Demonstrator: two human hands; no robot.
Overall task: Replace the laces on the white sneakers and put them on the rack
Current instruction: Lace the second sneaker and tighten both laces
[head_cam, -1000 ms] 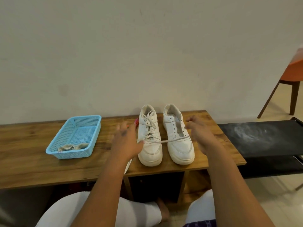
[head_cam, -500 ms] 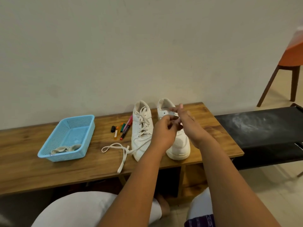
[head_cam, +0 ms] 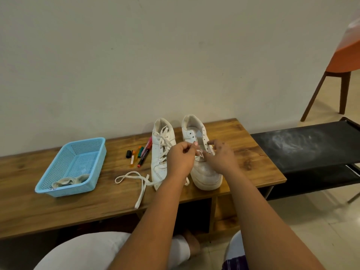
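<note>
The left hand (head_cam: 180, 159) hides part of the lace (head_cam: 200, 152) it pinches with curled fingers over the right sneaker (head_cam: 202, 164) at centre frame; the right hand (head_cam: 221, 158) seems to pinch it too. Both sneakers' toes point toward the camera, the left sneaker (head_cam: 161, 152) already laced.

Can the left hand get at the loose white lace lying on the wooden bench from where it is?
Probably yes. The loose white lace lies uncovered on the wooden bench, on the left hand's own side, in front of the laced white sneaker. But that hand is pinching a lace end and must release it first.
</note>
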